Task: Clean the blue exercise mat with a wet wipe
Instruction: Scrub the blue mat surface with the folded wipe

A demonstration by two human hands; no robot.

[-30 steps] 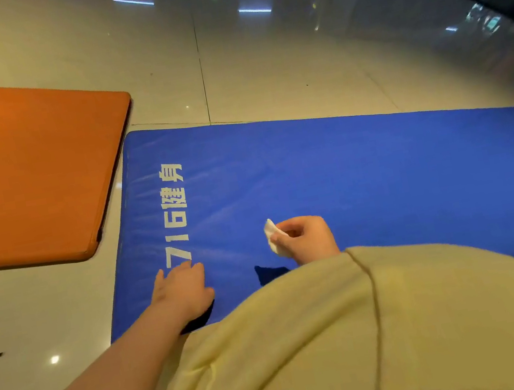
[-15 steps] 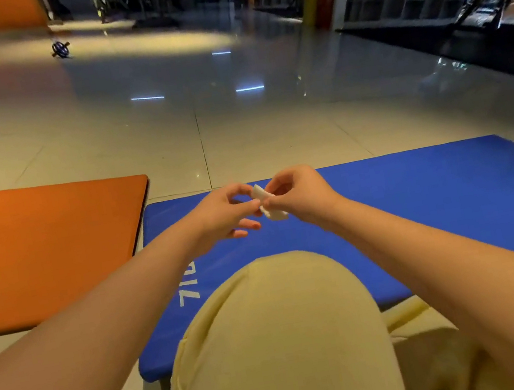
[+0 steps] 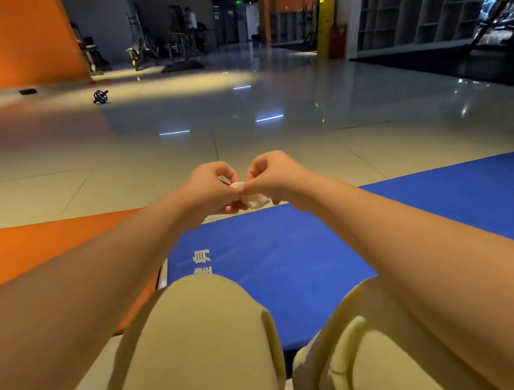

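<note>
The blue exercise mat [image 3: 310, 254] lies on the tiled floor in front of my knees, with white printed characters near its left end. Above its far edge I hold a small crumpled white wet wipe [image 3: 251, 197] in the air. My left hand [image 3: 210, 191] and my right hand [image 3: 274, 174] meet at it, fingers curled, both pinching the wipe between thumb and fingertips. Most of the wipe is hidden behind my fingers. My knees in beige trousers cover the near edge of the mat.
An orange mat [image 3: 19, 257] lies on the floor directly left of the blue one. An ab roller wheel [image 3: 100, 96] sits far off on the floor. Gym machines and a person stand at the back; open shelving [image 3: 416, 15] and dark equipment line the right side.
My left hand left the mat and joined my right hand at the wipe. Both hands rose away from the mat while my view tilted up toward the room.
</note>
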